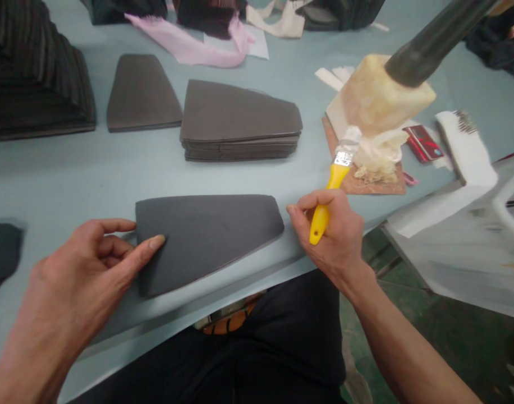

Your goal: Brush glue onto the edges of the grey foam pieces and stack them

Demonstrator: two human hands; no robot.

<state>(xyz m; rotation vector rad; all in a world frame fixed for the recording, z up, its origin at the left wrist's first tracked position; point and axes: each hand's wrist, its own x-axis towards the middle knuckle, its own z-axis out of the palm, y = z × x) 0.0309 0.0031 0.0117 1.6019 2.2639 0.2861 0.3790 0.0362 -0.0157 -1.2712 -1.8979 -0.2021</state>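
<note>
A dark grey foam piece [206,235], cut like a blunt wedge, lies flat near the front edge of the pale blue table [72,179]. My left hand [84,275] rests at its left end, thumb pressing on the piece and fingers curled at its edge. My right hand [333,230] is closed around the yellow handle of a brush [330,191], just right of the piece. The brush's bristles reach up into a lump of yellowish glue [379,157] on a brown board [366,182].
A stack of the same grey pieces [240,120] sits mid-table, a single piece [141,92] to its left, a tall dark stack [33,73] far left. A glue-caked container with a dark tube [391,90] stands right. Pink fabric [189,42] lies behind. A white stand [463,224] is beside the table.
</note>
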